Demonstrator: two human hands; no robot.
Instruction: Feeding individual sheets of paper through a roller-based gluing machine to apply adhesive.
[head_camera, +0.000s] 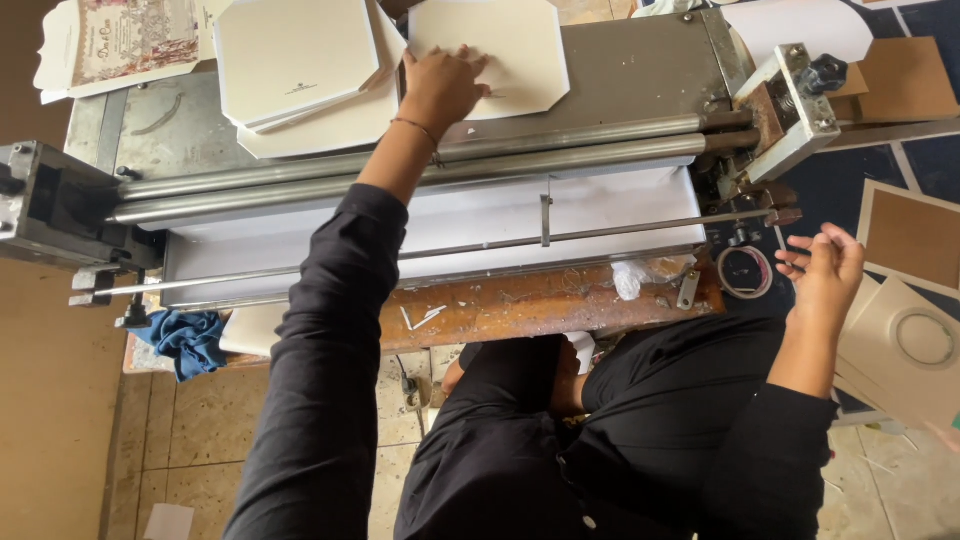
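Observation:
My left hand (440, 85) reaches far over the roller machine (420, 165) and rests flat, fingers spread, on a white octagonal card sheet (520, 50) lying on the machine's grey bed. A thin bracelet circles that wrist. My right hand (825, 265) hovers at the machine's right end with fingers apart and nothing in it, next to a roll of clear tape (745, 272). A stack of white cut cards (295, 60) lies to the left of the touched sheet.
A printed decorative card (120, 40) lies at the far left. Brown cardboard pieces (910, 240) and a sheet with a ring shape (925, 340) lie at the right. A blue cloth (190, 340) hangs by the worn wooden ledge (530, 305). Tiled floor below.

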